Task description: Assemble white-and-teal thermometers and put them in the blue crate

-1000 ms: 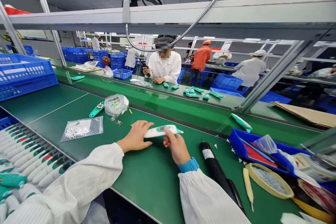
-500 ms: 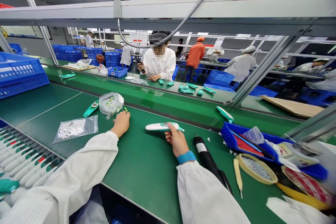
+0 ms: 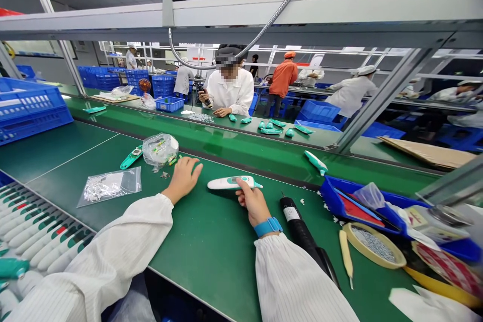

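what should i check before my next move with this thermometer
1. Right hand grip on the white and green digital thermometer: ok, fingers wrapped around its body.
2. Left hand free: ok, open on the green mat, holding nothing.
3. Thermometer display: cannot tell, too small to read.
4. Small metal parts below the clear plastic bag apart from the left hand: ok, not touching it.
5. Black cylindrical tool clear of the right sleeve: cannot tell, it lies very close.
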Demonstrator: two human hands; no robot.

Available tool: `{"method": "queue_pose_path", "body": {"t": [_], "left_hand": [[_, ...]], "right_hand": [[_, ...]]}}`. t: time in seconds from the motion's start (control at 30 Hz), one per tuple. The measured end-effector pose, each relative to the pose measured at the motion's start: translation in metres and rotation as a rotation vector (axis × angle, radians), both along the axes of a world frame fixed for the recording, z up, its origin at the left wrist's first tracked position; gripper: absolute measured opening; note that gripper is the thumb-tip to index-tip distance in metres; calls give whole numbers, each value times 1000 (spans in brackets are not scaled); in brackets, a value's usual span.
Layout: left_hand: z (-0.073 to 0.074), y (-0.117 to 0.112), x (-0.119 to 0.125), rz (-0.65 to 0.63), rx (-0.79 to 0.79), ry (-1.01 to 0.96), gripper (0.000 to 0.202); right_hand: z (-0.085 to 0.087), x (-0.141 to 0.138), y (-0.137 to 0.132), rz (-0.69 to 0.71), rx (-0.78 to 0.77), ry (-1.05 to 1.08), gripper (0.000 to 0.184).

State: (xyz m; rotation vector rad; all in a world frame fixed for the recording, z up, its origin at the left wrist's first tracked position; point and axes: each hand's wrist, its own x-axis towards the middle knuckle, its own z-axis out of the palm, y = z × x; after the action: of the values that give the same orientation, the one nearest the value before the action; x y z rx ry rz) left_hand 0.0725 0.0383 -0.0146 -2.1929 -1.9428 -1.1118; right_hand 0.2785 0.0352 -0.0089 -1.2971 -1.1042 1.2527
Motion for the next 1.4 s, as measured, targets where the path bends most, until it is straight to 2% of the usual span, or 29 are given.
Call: {"method": "queue_pose_path", "body": {"t": [0.1, 0.2, 0.23, 0.33, 0.4, 0.53, 0.67, 0.83, 1.03, 1.23, 1.4], "left_hand": [[2, -12, 24, -234, -6, -69, 39], [-3, -16, 42, -451, -141, -392, 60], [-5, -16, 46, -496, -196, -524, 61], [-9, -12, 50, -528, -339, -802, 46], [-9, -11, 48, -531, -439, -979, 46], [-4, -11, 40, -561, -608, -1303, 50], [-1, -12, 38, -585, -705, -1498, 42], [-1, -14, 41, -593, -759, -1607, 36], [-1, -16, 41, -596, -813, -1601, 39], [-4, -16, 42, -569, -805, -1559, 40], [-7, -16, 44, -517, -793, -1532, 40]], "right_hand": [[-1, -2, -1, 8, 18, -40, 36], [3, -7, -7, 46, 68, -78, 38], [5, -10, -10, 74, 97, -85, 40], [10, -15, -18, 139, 210, -115, 47], [11, -16, -21, 140, 287, -166, 47], [5, -18, -26, 140, 462, -337, 28], [1, -21, -30, 247, 684, -527, 18], [-2, -21, -30, 330, 885, -725, 17], [-3, -20, -28, 371, 1033, -887, 18], [-1, -21, -28, 433, 1122, -968, 20], [-8, -24, -24, 427, 1121, -954, 22]]}}
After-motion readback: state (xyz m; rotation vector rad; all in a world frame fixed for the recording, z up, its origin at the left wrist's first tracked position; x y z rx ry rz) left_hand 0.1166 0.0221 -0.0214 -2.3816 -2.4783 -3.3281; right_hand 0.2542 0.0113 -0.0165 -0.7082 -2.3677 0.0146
